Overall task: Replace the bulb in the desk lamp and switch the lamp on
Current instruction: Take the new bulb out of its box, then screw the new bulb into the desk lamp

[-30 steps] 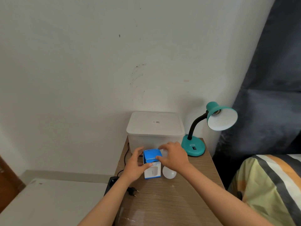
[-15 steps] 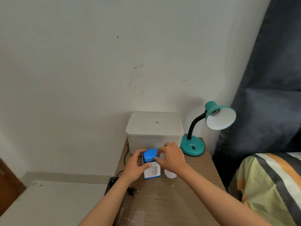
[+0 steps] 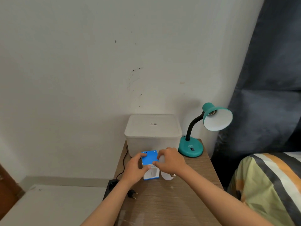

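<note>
My left hand (image 3: 136, 167) grips the box (image 3: 150, 165) at lower center; my right hand (image 3: 171, 161) pinches its blue flap beside 1 bulb (image 3: 167, 176).

Low centre: left hand (image 3: 136, 168) and right hand (image 3: 171, 162) grip a blue-and-white bulb box (image 3: 150, 165) on the wooden table (image 3: 171, 201); right of centre, teal desk lamp (image 3: 195, 141), socket bare.

- The room is bright with soft, even light.
- The wall (image 3: 81, 70) looks a little gray-green.
- Shadows are faint.
- Edges bend outward.
- Everything looks slightly fuzzy.
</note>
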The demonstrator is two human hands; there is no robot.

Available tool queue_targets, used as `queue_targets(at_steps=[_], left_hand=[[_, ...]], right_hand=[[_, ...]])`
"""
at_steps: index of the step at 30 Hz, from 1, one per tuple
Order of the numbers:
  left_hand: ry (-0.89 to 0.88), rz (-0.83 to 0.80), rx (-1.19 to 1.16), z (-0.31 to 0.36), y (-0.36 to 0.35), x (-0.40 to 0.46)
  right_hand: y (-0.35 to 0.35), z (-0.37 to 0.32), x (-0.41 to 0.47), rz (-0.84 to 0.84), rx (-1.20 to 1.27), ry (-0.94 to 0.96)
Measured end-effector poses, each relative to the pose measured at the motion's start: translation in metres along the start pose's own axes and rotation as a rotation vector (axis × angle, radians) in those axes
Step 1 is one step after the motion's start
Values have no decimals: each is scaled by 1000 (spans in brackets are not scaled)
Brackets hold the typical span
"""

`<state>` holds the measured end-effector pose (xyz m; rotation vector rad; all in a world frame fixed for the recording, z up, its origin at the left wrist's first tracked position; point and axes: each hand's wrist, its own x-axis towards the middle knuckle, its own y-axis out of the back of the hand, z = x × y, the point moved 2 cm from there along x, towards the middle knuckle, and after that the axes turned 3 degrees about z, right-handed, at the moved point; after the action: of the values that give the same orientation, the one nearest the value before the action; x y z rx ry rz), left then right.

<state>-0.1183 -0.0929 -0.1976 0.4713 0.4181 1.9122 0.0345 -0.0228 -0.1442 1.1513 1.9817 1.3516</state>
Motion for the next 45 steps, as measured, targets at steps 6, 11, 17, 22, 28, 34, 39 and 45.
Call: queue_targets(at_steps=[6,11,17,22,28,34,39,45], left_hand=[[-59,117,118,22,-4,1],[-193,198,56,70,-15,6],[-369,221,-36,141,-57,19],[-480,175,-100,194,-96,43],[-544,149,-137,235,-135,85],[-581,183,-30,244,-156,109],[-555,199,-88,240,-161,115],[-508,194,-177,243,-160,121]], right_hand=[[33,24,-23,-228,474,-218],[67,63,-52,-76,619,-270],[106,115,-73,340,892,-333],[127,150,-68,645,931,-285],[136,170,-42,905,609,-215],[128,173,-6,901,505,-126],[125,172,12,892,441,-114],[121,170,21,868,441,-151]])
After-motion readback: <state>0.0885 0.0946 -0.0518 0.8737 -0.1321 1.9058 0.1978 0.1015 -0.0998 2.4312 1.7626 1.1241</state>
